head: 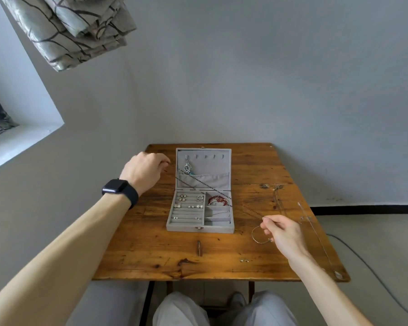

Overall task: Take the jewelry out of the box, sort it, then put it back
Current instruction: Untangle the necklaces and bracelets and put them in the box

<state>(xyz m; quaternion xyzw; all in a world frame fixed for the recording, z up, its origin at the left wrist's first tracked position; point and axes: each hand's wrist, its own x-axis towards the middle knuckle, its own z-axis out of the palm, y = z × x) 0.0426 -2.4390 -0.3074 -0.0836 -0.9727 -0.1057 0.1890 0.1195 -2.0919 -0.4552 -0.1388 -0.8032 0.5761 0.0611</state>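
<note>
Got the chain necklace [212,188] strung between both hands, hanging right across the open jewelry box [199,228]. My left hand [143,171] is up beside the lid, fingers pinched on one end. My right hand [284,232] is off the box's right side, fingers pinched on the other end. Careful now: any slack and the chain could drop onto the red bracelet [218,200] in its compartment and hook it. Up by the lid it runs close to the hanging pendant [187,168], a likely snag. Laying it on the desk [151,255] near the bangle [260,234] and the other necklaces [278,198] risks a tangle.
</note>
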